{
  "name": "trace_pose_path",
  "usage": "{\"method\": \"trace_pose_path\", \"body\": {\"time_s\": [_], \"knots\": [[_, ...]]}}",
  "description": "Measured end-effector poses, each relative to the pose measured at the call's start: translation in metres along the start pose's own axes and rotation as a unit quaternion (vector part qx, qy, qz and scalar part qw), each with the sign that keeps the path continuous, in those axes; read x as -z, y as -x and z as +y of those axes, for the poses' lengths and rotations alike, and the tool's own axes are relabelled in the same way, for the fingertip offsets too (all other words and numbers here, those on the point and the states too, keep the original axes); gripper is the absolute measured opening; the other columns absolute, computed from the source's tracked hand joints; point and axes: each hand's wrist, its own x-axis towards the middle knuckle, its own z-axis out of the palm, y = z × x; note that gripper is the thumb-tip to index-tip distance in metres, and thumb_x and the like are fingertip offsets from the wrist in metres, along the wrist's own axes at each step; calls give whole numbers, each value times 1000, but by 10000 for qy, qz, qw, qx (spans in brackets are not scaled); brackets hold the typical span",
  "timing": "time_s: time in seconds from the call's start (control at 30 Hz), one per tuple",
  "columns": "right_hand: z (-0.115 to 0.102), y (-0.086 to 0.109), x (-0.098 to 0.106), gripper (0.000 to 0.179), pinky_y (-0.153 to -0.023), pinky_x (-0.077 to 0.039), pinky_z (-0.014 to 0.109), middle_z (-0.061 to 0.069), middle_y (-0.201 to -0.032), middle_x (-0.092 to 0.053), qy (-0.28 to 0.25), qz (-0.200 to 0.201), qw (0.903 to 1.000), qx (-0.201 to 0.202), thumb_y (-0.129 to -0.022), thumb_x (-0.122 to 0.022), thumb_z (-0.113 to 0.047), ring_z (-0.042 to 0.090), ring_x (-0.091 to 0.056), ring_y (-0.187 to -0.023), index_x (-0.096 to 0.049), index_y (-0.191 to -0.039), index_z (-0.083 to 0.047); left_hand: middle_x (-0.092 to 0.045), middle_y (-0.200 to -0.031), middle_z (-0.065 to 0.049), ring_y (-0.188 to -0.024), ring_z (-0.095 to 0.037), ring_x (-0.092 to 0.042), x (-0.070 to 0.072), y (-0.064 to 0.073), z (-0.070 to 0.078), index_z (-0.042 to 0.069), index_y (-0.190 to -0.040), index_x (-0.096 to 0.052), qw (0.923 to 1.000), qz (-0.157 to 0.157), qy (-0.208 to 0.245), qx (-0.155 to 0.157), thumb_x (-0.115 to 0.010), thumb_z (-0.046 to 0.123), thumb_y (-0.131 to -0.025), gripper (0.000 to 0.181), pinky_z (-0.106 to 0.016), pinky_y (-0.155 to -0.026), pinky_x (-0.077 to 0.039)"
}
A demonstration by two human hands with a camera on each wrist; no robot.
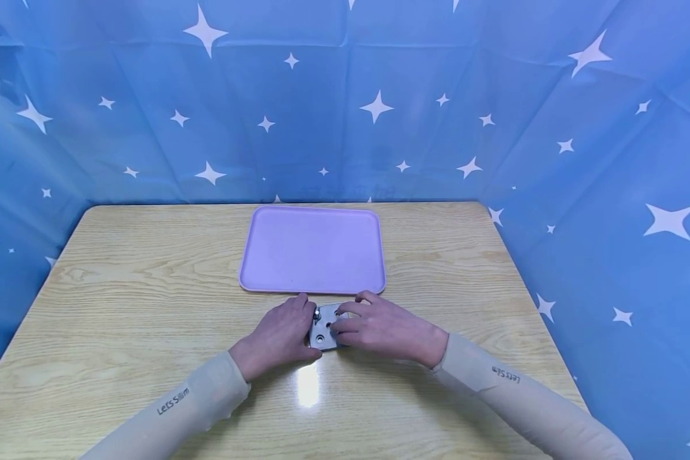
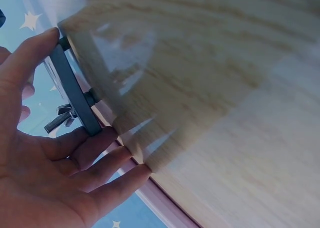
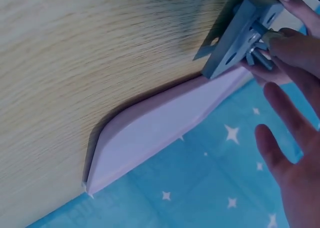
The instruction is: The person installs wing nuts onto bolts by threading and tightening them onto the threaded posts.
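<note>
A grey metal plate (image 1: 324,337) with several round holes is raised just off the table on bolt heads. My left hand (image 1: 282,333) grips its left edge, thumb at the near corner and fingers at the far one. Beside those fingers a threaded bolt with a wing nut (image 2: 65,110) sticks up through the plate. My right hand (image 1: 376,326) reaches over from the right. Its thumb and index finger pinch the end of a second bolt (image 3: 259,28) standing in the plate; the fingertips partly hide what sits on that end. The other right fingers are spread apart.
A lilac tray (image 1: 316,249) lies on the wooden table (image 1: 149,268) just beyond the plate and hands. Blue cloth (image 1: 322,96) with white stars hangs behind the table and at both sides.
</note>
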Motion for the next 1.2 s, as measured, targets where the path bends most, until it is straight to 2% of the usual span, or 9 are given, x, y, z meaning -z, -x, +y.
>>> {"method": "trace_pose_path", "body": {"time_s": [0.2,0.4,0.53,0.67,0.77,0.83,0.93,1.07,1.2], "knots": [[0,-3,-1,16,-93,-47,36,-12,-110,-70,169,120,9997,-85,-92,-77,-16,15,-61,-113,-74,-105,-25,-45,-89,-3,-74,-17,-46,0,0,0,3,-99,-58,10000,10,-34,-8,-92,45,-66,63,-33,-62,-48],[-2,-7,-8,7,-87,-48,34,-7,-100,-68,130,228,9993,-253,-92,-73,-16,16,-62,-99,-72,-97,-21,-45,-89,-3,-74,-16,-46,1,0,0,3,-99,-57,10000,4,-46,-5,-91,45,-67,63,-33,-63,-48],[-9,-10,-11,5,-74,-46,31,-5,-89,-65,-220,214,9959,-850,-92,-75,-18,16,-60,-81,-70,-94,-18,-45,-89,-3,-74,-16,-46,0,0,0,3,-99,-58,10000,-12,-80,-1,-91,45,-67,63,-34,-63,-49],[-19,-13,-13,10,-60,-39,28,-5,-79,-63,-654,363,9848,-1568,-92,-78,-21,14,-54,-64,-69,-89,-16,-44,-89,-3,-74,-17,-46,0,0,0,3,-98,-57,10000,10,-96,-9,-92,45,-66,63,-34,-63,-49],[-23,-14,-14,11,-57,-38,27,-4,-77,-64,-880,425,9779,-1850,-91,-77,-19,13,-54,-61,-69,-86,-15,-44,-88,-3,-74,-16,-46,-1,0,0,3,-98,-57,10000,32,-88,-12,-92,45,-66,63,-33,-63,-49],[-23,-13,-13,13,-60,-41,28,-4,-81,-66,-969,364,9756,-1935,-92,-77,-25,13,-57,-64,-70,-92,-14,-44,-88,-3,-74,-16,-46,-1,0,0,3,-98,-57,9999,50,-90,-20,-92,45,-66,63,-33,-62,-49],[-18,-10,-9,25,-74,-48,33,-3,-97,-70,-1088,257,9774,-1794,-92,-76,-32,16,-64,-84,-71,-109,-14,-44,-88,-3,-74,-17,-46,-1,1,0,3,-98,-57,9999,81,-107,-44,-92,45,-66,63,-34,-62,-49],[-10,-4,-2,33,-94,-48,42,-6,-126,-67,-890,111,9912,-971,-95,-74,-25,20,-61,-117,-68,-127,-19,-45,-88,-3,-74,-17,-47,-1,1,-1,3,-98,-57,9998,127,-125,-88,-92,45,-66,63,-34,-63,-50],[-5,-1,0,32,-94,-47,39,-10,-131,-65,-235,34,9995,-194,-96,-71,-16,19,-59,-123,-68,-128,-22,-45,-88,-3,-73,-17,-47,-2,1,-1,3,-98,-57,9998,124,-111,-90,-92,45,-66,63,-34,-63,-50]]}}
